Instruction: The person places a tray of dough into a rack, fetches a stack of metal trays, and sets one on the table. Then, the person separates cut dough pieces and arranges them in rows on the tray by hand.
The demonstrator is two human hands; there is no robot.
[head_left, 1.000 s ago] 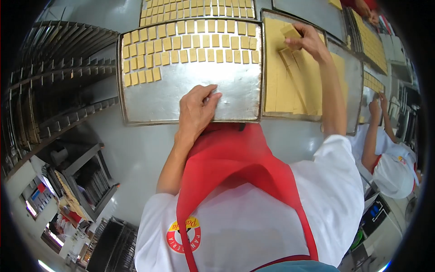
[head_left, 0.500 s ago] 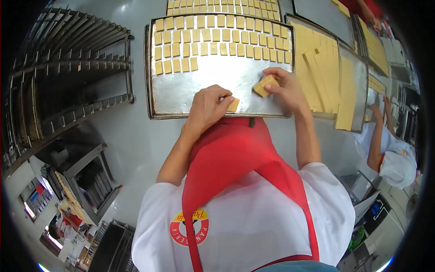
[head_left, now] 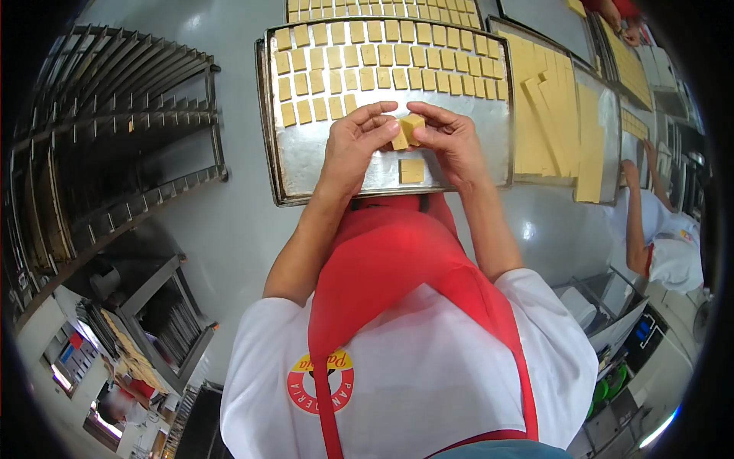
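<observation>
My left hand (head_left: 355, 145) and my right hand (head_left: 453, 144) are close together above the near half of a metal tray (head_left: 306, 164). Pinched in the left fingertips is a flat yellow dough piece (head_left: 400, 141). The right thumb and fingers grip a small stack of dough pieces (head_left: 414, 125), touching or nearly touching that piece. Just below the hands, more cut dough (head_left: 411, 171) lies on the tray; whether it is one piece or several I cannot tell. Rows of dough rectangles (head_left: 367, 56) cover the tray's far half, the nearest row partly filled.
Another tray of pieces (head_left: 382, 11) adjoins the far edge. To the right, a tray holds dough sheets and strips (head_left: 535, 115). Metal racks (head_left: 122, 115) stand at left. A co-worker (head_left: 657, 237) works at right; another person's hands (head_left: 623, 27) show at upper right.
My right hand has moved left with its stack to meet my left hand. The left hand has risen away from the tray's near edge, where dough now lies uncovered. The view has shifted slightly.
</observation>
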